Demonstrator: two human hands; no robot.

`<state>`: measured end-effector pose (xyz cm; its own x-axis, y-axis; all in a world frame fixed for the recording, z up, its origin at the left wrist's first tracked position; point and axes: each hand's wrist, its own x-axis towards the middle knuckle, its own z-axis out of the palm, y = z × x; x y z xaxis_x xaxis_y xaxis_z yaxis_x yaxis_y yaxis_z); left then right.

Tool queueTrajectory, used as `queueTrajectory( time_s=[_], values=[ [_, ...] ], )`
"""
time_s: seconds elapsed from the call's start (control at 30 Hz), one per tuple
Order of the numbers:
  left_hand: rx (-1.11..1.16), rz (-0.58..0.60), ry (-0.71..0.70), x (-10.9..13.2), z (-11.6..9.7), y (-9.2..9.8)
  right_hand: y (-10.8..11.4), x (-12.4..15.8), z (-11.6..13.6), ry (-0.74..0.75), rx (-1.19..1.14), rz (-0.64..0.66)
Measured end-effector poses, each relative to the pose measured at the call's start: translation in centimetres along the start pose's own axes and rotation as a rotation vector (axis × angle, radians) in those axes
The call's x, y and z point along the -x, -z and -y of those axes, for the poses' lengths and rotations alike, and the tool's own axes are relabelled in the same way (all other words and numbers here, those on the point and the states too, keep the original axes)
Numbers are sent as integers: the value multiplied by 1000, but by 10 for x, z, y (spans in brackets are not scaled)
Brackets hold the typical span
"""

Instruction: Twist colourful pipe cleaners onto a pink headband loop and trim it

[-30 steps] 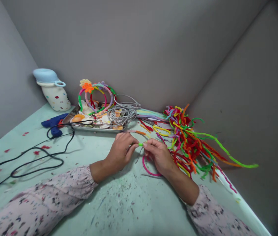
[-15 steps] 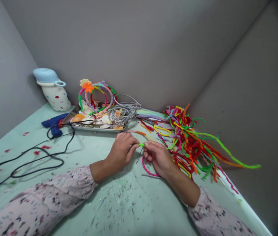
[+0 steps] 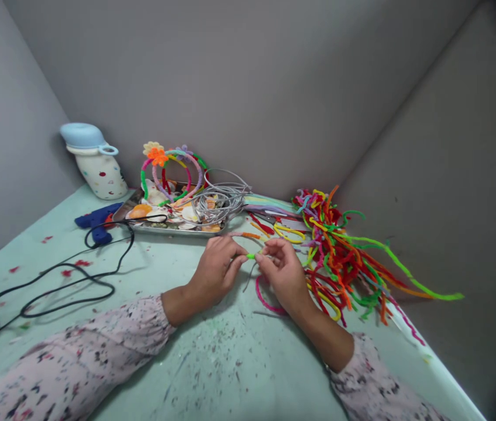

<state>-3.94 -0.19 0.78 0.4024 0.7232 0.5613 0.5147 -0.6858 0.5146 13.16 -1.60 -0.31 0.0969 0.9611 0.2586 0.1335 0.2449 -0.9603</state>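
Note:
My left hand [image 3: 216, 270] and my right hand [image 3: 282, 272] meet over the pale green table [image 3: 213, 356], fingertips almost touching. Between them sits a short bright green pipe cleaner piece [image 3: 251, 256], pinched from both sides. A pink pipe cleaner [image 3: 264, 299] curves on the table under my right hand. Thin grey wire hangs below the pinch. A large heap of coloured pipe cleaners [image 3: 340, 251] lies just right of my right hand.
A metal tray [image 3: 173, 225] at the back holds shells, grey wire coils [image 3: 219, 199] and wrapped hoops with an orange flower [image 3: 157, 155]. A blue glue gun [image 3: 96, 221] with a black cord [image 3: 68, 280] lies left. A spotted jug [image 3: 96, 161] stands in the corner. Grey walls enclose the table.
My right hand has turned slightly, its fingers lifting and spreading a little above the green piece. My left hand has stayed in place.

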Motion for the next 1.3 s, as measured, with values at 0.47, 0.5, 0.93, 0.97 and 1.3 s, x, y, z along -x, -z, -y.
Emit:
queueTrajectory(
  time_s=[0.47, 0.5, 0.93, 0.97, 1.3],
  values=[
    [10, -38, 18, 1, -1, 0, 8, -1, 4, 452, 502, 4],
    [8, -36, 18, 0, -1, 0, 8, -1, 4, 449, 506, 5],
    [-10, -26, -6, 0, -1, -1, 8, -1, 6, 325, 493, 85],
    [-12, -24, -11, 0, -1, -1, 8, -1, 7, 303, 489, 100],
    [-37, -20, -24, 0, 1, -1, 9, -2, 10, -44, 150, 185]
  ],
)
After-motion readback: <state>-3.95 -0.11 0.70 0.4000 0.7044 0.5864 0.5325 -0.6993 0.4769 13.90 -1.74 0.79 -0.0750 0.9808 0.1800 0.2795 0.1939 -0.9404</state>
